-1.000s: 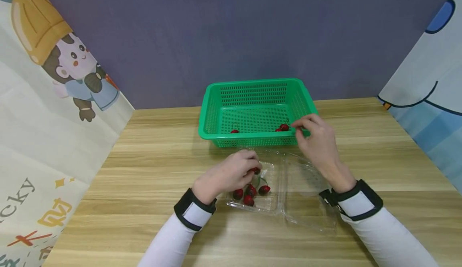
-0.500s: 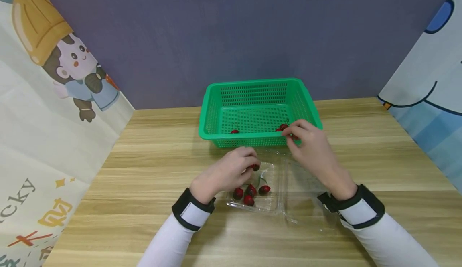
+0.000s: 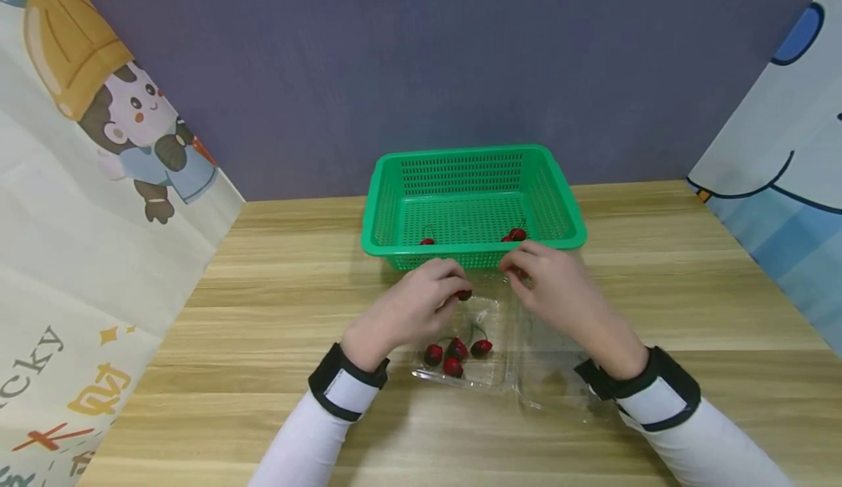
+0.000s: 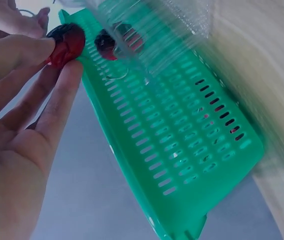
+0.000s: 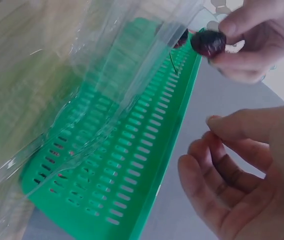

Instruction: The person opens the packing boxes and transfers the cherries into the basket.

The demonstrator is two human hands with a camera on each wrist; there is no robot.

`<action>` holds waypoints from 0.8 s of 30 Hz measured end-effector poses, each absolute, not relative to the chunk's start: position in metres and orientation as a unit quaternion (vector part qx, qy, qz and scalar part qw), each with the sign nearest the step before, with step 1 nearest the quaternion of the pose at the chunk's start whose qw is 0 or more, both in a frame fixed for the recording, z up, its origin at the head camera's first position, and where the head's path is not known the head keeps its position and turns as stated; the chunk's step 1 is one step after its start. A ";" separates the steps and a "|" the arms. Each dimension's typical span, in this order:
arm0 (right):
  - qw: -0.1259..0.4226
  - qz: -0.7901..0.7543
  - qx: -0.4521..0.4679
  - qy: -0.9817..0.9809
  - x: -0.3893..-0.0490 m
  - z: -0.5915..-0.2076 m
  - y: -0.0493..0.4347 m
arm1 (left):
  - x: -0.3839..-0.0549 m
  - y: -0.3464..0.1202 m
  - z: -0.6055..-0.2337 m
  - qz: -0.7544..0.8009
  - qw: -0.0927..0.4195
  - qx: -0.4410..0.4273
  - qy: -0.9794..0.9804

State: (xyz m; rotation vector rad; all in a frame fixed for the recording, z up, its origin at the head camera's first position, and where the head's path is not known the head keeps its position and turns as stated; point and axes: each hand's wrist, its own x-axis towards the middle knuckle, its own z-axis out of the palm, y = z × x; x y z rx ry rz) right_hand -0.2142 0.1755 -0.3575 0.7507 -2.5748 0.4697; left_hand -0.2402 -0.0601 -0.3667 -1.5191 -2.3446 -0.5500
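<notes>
My left hand [image 3: 408, 308] pinches a dark red cherry [image 4: 67, 44] between thumb and fingers, above a clear plastic box [image 3: 490, 370]. Several cherries [image 3: 482, 348] with green stems lie in the box's near part. To the right, my right hand [image 3: 559, 289] hovers just in front of the green basket [image 3: 473, 248]. Its thumb and index tips come together with the other fingers loosely bent, and no cherry shows between them in the right wrist view. Inside the basket sit a few cherries [image 3: 517, 234], on the right and left, partly hidden by the front rim.
The box's transparent lid [image 3: 546, 392] lies folded out to the right, partly under my right arm. Wooden tabletop [image 3: 276, 326] surrounds everything. A dark wall [image 3: 460, 55] stands behind the basket, with printed cloths at both sides.
My right hand has moved from the basket's right front corner down and left, nearer my left hand. The left hand, holding its cherry, has risen slightly toward the basket.
</notes>
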 end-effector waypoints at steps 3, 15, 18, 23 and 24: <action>0.184 0.156 0.276 -0.931 -0.211 -0.357 0.172 | -0.241 -0.061 -0.364 -0.198 0.177 -0.533 -0.803; 0.111 0.107 0.300 -0.941 -0.196 -0.361 0.160 | -0.240 -0.061 -0.360 -0.214 0.213 -0.535 -0.789; 0.092 0.091 0.301 -0.945 -0.192 -0.361 0.156 | -0.239 -0.062 -0.358 -0.220 0.224 -0.536 -0.783; 0.081 0.084 0.301 -0.946 -0.188 -0.363 0.150 | -0.239 -0.063 -0.356 -0.238 0.252 -0.538 -0.769; 0.082 0.081 0.302 -0.946 -0.188 -0.364 0.150 | -0.239 -0.063 -0.356 -0.242 0.257 -0.538 -0.765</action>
